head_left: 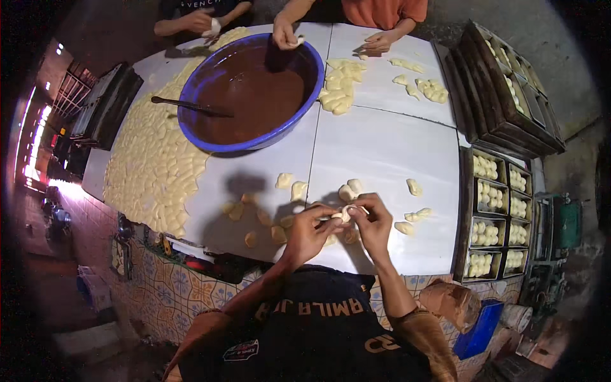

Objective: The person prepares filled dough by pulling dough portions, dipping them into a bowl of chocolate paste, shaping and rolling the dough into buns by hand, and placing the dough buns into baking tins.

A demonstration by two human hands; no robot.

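Note:
Above the near edge of a white table, both my hands pinch one small piece of pale dough. My left hand grips it from the left with thumb and fingers. From the other side, the thumb and fingers of my right hand close on it. Just beyond my fingers lies a dough lump. More loose pieces rest around, such as a dough piece to the left and a dough piece to the right. Several more sit in shadow beside my left hand.
A blue basin of brown filling holds a dark-handled tool. Many dough pieces cover the table's left. Trays of dough balls stand at right, below stacked trays. Across the table, two people handle dough.

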